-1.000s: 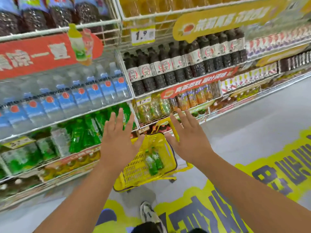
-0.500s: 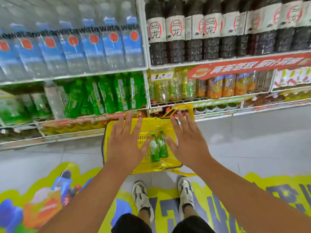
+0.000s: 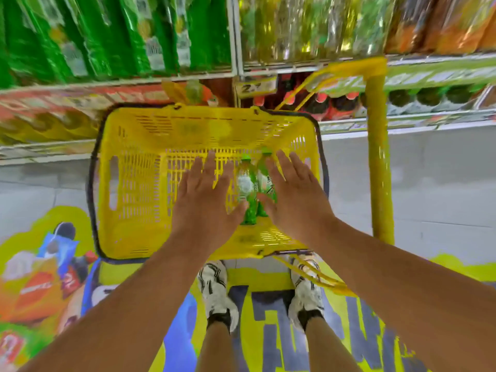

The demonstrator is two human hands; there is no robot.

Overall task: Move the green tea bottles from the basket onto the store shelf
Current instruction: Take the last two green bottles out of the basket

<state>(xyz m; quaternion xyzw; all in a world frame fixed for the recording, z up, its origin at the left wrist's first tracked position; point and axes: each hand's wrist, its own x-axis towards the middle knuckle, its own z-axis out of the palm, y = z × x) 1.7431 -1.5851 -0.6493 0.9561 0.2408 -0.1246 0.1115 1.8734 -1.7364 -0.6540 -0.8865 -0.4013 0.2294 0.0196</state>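
A small yellow paper price tag (image 3: 256,88) on the white wire shelf edge (image 3: 349,66) is showing a blurred "2"; the large floor lettering (image 3: 295,331) is staying unreadable.

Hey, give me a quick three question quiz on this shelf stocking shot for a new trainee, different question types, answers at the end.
1. True or false: the left hand already holds a bottle.
2. How many green tea bottles are in the yellow basket? A) none B) two C) five
3. Fill in: the bottles sit between the left hand and the ___ hand.

Key
1. False: both hands have straight, spread fingers over the basket, and neither has a grip on anything.
2. B: two, side by side near the basket's right end, green caps pointing toward the shelf.
3. Right: the right hand flanks the bottles on the other side.
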